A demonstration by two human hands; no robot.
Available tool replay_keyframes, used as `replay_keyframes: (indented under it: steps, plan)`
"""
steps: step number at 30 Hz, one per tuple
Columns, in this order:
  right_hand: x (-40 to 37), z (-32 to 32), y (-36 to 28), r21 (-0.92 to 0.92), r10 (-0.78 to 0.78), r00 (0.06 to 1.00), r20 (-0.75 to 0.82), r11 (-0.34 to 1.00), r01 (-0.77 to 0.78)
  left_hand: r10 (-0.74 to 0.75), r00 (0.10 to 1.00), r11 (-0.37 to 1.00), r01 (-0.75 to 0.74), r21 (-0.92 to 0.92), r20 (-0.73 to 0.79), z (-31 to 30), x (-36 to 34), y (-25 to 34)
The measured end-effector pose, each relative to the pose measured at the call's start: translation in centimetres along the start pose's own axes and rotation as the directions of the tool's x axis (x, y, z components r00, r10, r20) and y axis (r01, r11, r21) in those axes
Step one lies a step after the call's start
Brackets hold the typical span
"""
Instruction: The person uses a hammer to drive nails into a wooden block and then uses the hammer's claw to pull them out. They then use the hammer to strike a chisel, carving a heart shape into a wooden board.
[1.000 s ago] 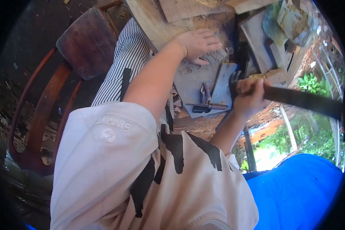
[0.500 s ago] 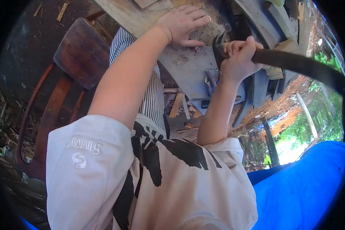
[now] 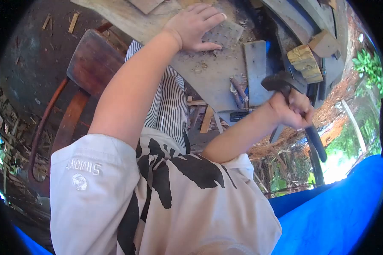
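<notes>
My left hand (image 3: 195, 27) lies flat, fingers spread, on a small board dotted with marks (image 3: 227, 36), partly covering it. This board rests on the worn worktop (image 3: 200, 76), among shavings. In my right hand (image 3: 292, 109) is a hammer (image 3: 281, 81), gripped close to its dark head. The dark handle sticks out below the fist, down to the right. My right hand is off to the right of the small board, near the worktop's edge. Between the hands lies a grey plank (image 3: 255, 70), with two short stick-like pieces (image 3: 238, 91) beside it.
Wooden blocks (image 3: 305, 63) and curved boards (image 3: 289, 23) crowd the right of the worktop. A dark wooden chair (image 3: 98, 63) stands at left on the floor. Wood scraps (image 3: 206, 120) lie below the worktop. A blue sheet (image 3: 336, 204) spreads at lower right.
My right hand has swung with the hammer away from the small board, right and down. The handle now points downward rather than to the right. My left hand stays on the board.
</notes>
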State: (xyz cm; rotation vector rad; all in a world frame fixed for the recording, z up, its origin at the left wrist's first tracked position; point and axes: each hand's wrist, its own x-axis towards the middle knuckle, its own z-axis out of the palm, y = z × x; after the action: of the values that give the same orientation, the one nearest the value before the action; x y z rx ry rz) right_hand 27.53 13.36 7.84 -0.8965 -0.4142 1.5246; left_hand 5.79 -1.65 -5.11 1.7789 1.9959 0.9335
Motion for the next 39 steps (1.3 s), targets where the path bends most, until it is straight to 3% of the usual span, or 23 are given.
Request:
replay_keyframes:
  steps: [2,5,7,9,11,13,17,19,21,22,23,25,27,29,31,33,38,39]
  plan:
    - [-0.5,1.5,-2.1,0.048,0.079,0.947,0.31,0.994,-0.098,-0.015,0.999,0.998,0.014,0.054,0.033,-0.2,0.1,0.1]
    - [-1.6,4.4,-2.2,-0.09,0.124,0.906,0.406,0.991,-0.095,-0.018,1.0,0.999,0.018,0.045,0.01,0.1,-0.1,0.0]
    - [-1.8,6.4,-0.6,-0.074,0.138,0.878,0.457,0.99,-0.117,-0.023,1.0,0.999,0.023,0.048,0.01,0.3,0.0,0.2]
    - [-1.6,8.1,1.6,-0.273,0.253,0.833,0.492,0.954,-0.128,-0.04,0.999,0.996,0.04,0.075,0.011,-0.1,-0.1,0.0]
    - [-2.1,10.5,4.2,-0.266,0.309,0.845,0.436,0.941,-0.207,-0.054,0.998,0.998,0.053,0.024,0.041,-0.3,-0.1,0.2]
    - [-2.8,12.7,7.0,-0.376,0.409,0.815,0.411,0.89,-0.257,-0.069,0.997,0.997,0.068,0.04,0.023,-0.6,-0.1,0.3]
    - [-6.2,17.8,11.1,-0.375,0.443,0.829,0.341,0.873,-0.312,-0.08,0.989,0.997,0.082,-0.006,0.123,1.5,-0.1,-0.5]
    - [-7.2,19.1,13.3,-0.358,0.417,0.812,0.408,0.891,-0.278,-0.097,0.984,0.994,0.105,-0.041,0.149,0.9,-0.2,-1.0]
    - [-7.2,19.9,17.2,-0.536,0.306,0.848,0.433,0.844,-0.031,-0.09,0.97,0.993,0.105,-0.055,0.225,-1.0,-0.3,0.0]
    - [-6.7,20.3,18.4,-0.606,0.388,0.783,0.486,0.795,-0.018,-0.141,0.902,0.985,0.171,-0.038,0.408,-2.0,0.5,0.2]
    - [-6.7,20.6,19.0,-0.607,0.391,0.773,0.499,0.795,-0.011,-0.148,0.908,0.984,0.176,-0.036,0.393,-1.7,0.5,-0.1]
    - [-7.2,21.4,19.9,-0.553,0.359,0.855,0.373,0.826,-0.106,-0.065,0.977,0.987,0.093,-0.13,0.201,-1.2,0.1,-0.4]
    - [-6.1,21.1,20.4,-0.576,0.392,0.841,0.373,0.808,-0.121,-0.085,0.975,0.984,0.114,-0.136,0.203,-1.3,-0.2,-0.1]
    - [-5.4,21.4,20.8,-0.651,0.418,0.87,0.26,0.742,-0.162,-0.091,0.974,0.984,0.119,-0.131,0.205,-2.0,-0.1,-0.1]
    - [-4.9,21.8,20.8,-0.668,0.474,0.839,0.269,0.719,-0.192,-0.059,0.994,0.993,0.068,-0.096,0.093,-1.9,-0.3,-0.3]
    - [-5.0,22.2,20.6,-0.652,0.467,0.849,0.246,0.728,-0.212,-0.061,0.994,0.993,0.07,-0.099,0.089,-1.5,-0.4,-0.4]
    - [-5.7,21.4,22.3,-0.539,0.421,0.836,0.353,0.822,-0.186,-0.05,0.997,0.995,0.055,-0.087,0.053,-1.0,-0.4,-0.7]
    - [-6.3,20.5,23.1,-0.55,0.355,0.829,0.432,0.832,-0.07,-0.055,0.989,0.998,0.06,-0.03,0.139,-1.1,-0.4,-0.6]
